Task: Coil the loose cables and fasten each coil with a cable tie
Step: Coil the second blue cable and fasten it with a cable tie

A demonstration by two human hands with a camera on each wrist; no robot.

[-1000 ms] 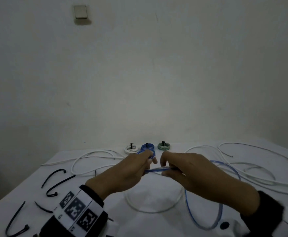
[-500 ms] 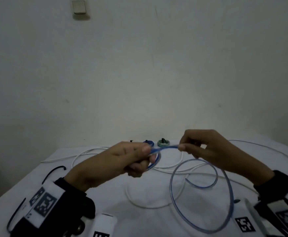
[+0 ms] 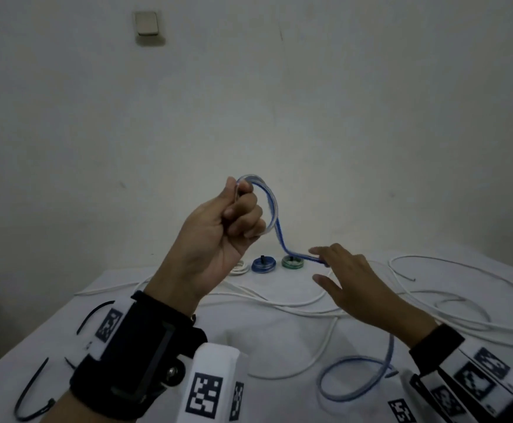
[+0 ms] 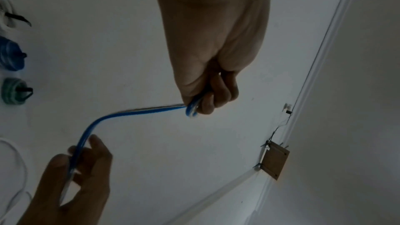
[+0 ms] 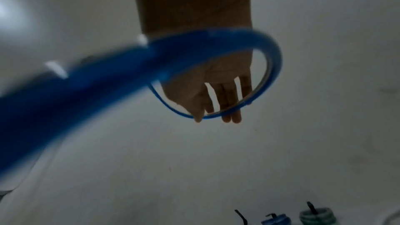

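A blue cable (image 3: pixel 275 221) arcs from my raised left hand (image 3: pixel 240 215), which grips a small loop of it in a fist. It runs down to my right hand (image 3: pixel 337 270), lower and to the right, whose fingers are straight and spread with the cable lying across them. The left wrist view shows the fist (image 4: pixel 207 98) closed on the cable (image 4: pixel 134 111), which passes through the loose fingers of the right hand (image 4: pixel 82 168). In the right wrist view the cable (image 5: pixel 216 40) loops around the straight fingers (image 5: pixel 225 105). Its free tail curls on the table (image 3: pixel 349 380).
Three tied coils stand at the table's far edge: white (image 3: pixel 239 268), blue (image 3: pixel 263 264) and green (image 3: pixel 292 262). Loose white cables (image 3: pixel 432 300) sprawl over the middle and right. Black cable ties (image 3: pixel 32 395) lie at the left on the white table (image 3: pixel 157 346).
My left hand has risen well above the table with the blue loop. The right hand has dropped and let go of its pinch, its fingers now straight.
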